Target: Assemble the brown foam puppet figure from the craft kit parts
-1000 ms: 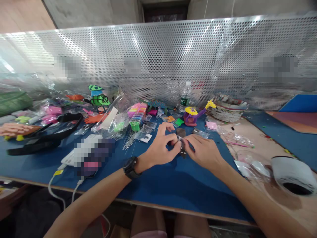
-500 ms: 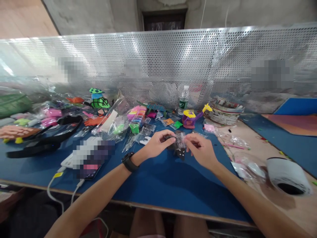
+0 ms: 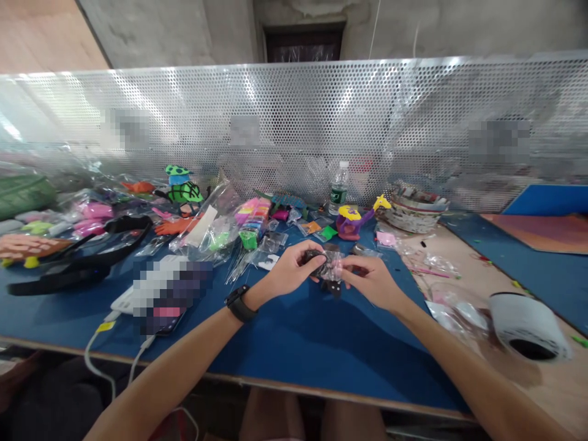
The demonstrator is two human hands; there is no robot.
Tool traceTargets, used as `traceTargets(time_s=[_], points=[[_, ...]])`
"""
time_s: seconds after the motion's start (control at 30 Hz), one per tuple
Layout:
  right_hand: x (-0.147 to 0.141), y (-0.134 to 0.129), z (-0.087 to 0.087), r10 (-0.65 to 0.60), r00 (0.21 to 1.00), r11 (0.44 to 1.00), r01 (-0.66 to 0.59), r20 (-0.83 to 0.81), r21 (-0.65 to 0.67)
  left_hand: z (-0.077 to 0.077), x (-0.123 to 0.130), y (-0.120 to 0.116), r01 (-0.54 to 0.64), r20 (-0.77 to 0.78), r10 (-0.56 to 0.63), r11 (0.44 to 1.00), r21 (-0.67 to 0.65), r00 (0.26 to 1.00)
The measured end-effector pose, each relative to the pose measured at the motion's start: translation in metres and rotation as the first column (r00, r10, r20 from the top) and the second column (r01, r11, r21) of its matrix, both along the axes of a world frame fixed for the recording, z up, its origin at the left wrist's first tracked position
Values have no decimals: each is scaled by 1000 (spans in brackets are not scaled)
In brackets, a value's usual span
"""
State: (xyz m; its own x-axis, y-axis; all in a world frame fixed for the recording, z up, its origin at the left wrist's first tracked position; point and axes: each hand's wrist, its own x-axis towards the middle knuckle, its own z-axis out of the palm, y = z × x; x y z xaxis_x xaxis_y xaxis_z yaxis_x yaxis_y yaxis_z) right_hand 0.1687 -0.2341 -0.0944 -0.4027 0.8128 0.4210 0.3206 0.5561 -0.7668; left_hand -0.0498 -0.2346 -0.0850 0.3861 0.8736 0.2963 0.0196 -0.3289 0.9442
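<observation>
Over the blue tabletop (image 3: 294, 355), my left hand (image 3: 294, 269) is closed on a small clear plastic packet (image 3: 332, 266) with something dark in it. The fingers of my right hand (image 3: 374, 282) pinch the packet's right edge. Just under the packet shows a small black figure (image 3: 331, 288) with white dots, partly covered by the packet and my fingers; whether a hand touches it I cannot tell. Behind my right hand a dark piece (image 3: 362, 250) lies on the table.
Ahead stand a purple and yellow giraffe figure (image 3: 351, 223), a water bottle (image 3: 339, 190) and a paper-covered basket (image 3: 416, 211). Bagged coloured clay (image 3: 252, 220) and thin wires (image 3: 234, 266) lie left of centre. A phone (image 3: 172, 306) is nearer left; a white cup-shaped container (image 3: 528, 324) is at right.
The clear packet now shows wider and flatter between my hands. The black figure beneath is more covered than before. Both hands stay in nearly the same place.
</observation>
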Motion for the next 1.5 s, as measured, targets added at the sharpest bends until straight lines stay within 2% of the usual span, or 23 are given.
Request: traceTargets(time_s=[0.07,0.2,0.33,0.43,0.53,0.63,0.73,0.8,1.0,1.3,1.43,1.5], points=[[1,1,0,14,1000,1000,-14,11,1,0,0,0,-4,-16,4,1000,9,1000],[1,0,4,38,997,995,-43,60,85,-2,0,1,-12,-8,12,1000,-8,1000],[1,0,6,21,998,998,-25,65,65,-2,1,2,-3,7,3,1000,-21,1000],[1,1,5,2,998,985,-13,68,171,-3,3,1,-1,28,2,999,-43,1000],[0,1,3,-27,996,935,-5,87,353,-5,6,-1,4,71,1,998,-67,998],[-1,1,1,-64,995,847,15,74,531,-6,7,-1,-12,73,16,999,-44,997],[-1,-1,-2,-94,993,787,32,70,616,-4,6,-2,-41,28,40,999,18,999],[-1,-3,-2,-117,989,797,36,95,603,-2,5,-1,-43,16,43,999,28,999],[-1,-6,1,-115,986,911,54,124,410,-4,1,4,-58,-1,58,997,40,998],[-4,-10,14,20,998,964,-34,53,264,-2,2,0,38,99,-31,996,-79,995],[-5,-12,17,34,999,960,-44,41,278,-2,0,-1,141,126,-128,984,-105,984],[-5,-11,16,22,999,963,-28,25,267,-1,-1,-2,151,113,-138,982,-116,984]])
